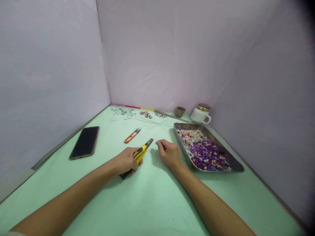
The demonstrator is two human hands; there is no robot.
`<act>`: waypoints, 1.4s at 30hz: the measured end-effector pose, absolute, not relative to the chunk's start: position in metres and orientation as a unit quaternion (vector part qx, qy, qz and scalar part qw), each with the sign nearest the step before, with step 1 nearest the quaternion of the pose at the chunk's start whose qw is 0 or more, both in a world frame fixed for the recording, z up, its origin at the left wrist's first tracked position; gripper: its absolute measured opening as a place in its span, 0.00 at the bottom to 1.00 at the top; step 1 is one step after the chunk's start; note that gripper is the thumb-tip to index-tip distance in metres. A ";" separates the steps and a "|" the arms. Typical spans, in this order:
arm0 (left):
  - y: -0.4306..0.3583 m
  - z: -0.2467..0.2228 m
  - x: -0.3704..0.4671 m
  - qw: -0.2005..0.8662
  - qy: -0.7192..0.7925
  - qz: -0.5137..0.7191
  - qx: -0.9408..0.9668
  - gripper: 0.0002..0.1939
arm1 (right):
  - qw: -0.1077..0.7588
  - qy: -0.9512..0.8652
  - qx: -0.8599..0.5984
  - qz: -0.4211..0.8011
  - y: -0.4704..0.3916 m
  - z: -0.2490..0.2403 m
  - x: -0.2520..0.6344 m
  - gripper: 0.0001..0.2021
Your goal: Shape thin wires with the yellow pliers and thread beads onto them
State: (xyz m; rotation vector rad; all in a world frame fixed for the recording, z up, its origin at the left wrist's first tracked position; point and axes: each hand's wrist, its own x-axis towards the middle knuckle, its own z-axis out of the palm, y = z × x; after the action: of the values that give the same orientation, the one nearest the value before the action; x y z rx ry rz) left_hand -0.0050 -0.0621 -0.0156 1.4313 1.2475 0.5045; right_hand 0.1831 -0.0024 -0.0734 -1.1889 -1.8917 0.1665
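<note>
My left hand (129,161) is wrapped round yellow and black pliers (140,153), whose grey jaws point up and to the right. Just right of the jaw tips, my right hand (168,152) is closed, thumb and forefinger pressed together; whatever they pinch is too small to make out. Orange thread snips (132,135) lie on the green table beyond the pliers. To the right of my right hand stands a metal tray (185,154) with purple, red, white and clear beads (206,152).
A phone (85,142) lies at the left. Toward the back are wire pieces (123,112), two beaded pieces (146,114) (160,115), a small brown cup (180,112) and a lidded white mug (199,114). Pale walls enclose the table.
</note>
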 end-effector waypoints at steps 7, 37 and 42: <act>-0.061 -0.021 -0.006 0.352 0.532 0.226 0.736 0.13 | 0.434 -0.761 -0.477 0.068 -0.002 -0.074 0.183 0.12; -0.061 -0.019 -0.006 0.378 0.552 0.201 0.715 0.12 | 0.428 -0.766 -0.476 0.057 -0.002 -0.072 0.182 0.12; -0.065 -0.023 -0.002 0.161 0.621 0.108 0.759 0.30 | 0.411 -0.772 -0.482 0.054 -0.002 -0.073 0.182 0.12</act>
State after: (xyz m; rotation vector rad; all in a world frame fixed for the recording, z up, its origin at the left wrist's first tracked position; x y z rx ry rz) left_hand -0.0023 -0.0648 -0.0225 2.1683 1.7730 0.3074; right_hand 0.1824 -0.0020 -0.0730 -1.2141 -1.9423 0.1359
